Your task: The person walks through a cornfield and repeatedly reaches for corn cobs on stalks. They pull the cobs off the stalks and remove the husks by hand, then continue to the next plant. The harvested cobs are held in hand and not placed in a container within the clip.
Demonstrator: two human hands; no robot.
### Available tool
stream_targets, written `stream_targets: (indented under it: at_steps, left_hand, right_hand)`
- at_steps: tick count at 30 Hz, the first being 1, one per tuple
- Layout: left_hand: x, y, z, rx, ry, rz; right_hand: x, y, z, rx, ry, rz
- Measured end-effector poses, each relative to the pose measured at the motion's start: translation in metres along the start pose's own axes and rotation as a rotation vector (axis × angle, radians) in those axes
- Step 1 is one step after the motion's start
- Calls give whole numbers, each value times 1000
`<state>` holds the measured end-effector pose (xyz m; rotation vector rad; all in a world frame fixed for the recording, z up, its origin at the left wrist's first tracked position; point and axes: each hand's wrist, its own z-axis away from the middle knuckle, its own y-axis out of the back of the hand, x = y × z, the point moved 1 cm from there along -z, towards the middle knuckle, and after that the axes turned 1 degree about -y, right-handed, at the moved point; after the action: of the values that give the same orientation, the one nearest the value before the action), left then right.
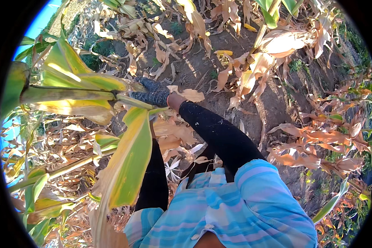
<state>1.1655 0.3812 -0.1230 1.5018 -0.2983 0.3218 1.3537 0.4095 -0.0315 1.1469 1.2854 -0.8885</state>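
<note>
My right hand (152,93), in a dark grey knitted glove, reaches to the left at a maize plant, its fingers partly behind the stalk and leaves. Whether it grips anything is not plain. The maize stalk (71,94) crosses the left of the view, with yellow-green leaves (131,158) hanging from it. My left arm, in a black sleeve, runs up behind a broad leaf; its hand is almost wholly hidden by the stalk and leaves, close below my right hand. Dry, pale brown leaves (173,133) hang beside both hands.
Two yellow maize cobs (223,52) (250,28) lie on the bare soil ahead. At the upper right, another stalk (260,35) bears a large ear in dry husk (285,42). Dry maize plants (322,139) stand at the right, and a slanting stalk (71,166) crosses the lower left.
</note>
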Motion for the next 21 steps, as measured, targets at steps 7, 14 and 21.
stream_targets:
  at_steps: [7,14,21]
  left_hand:
    - [8,9,28,15,73,188]
    - [4,19,56,34,148,309]
    - [12,25,70,48,234,568]
  right_hand:
    - [6,-11,2,130,109,172]
    - [12,-39,10,165,158,184]
    - [15,-19,0,335,143,44]
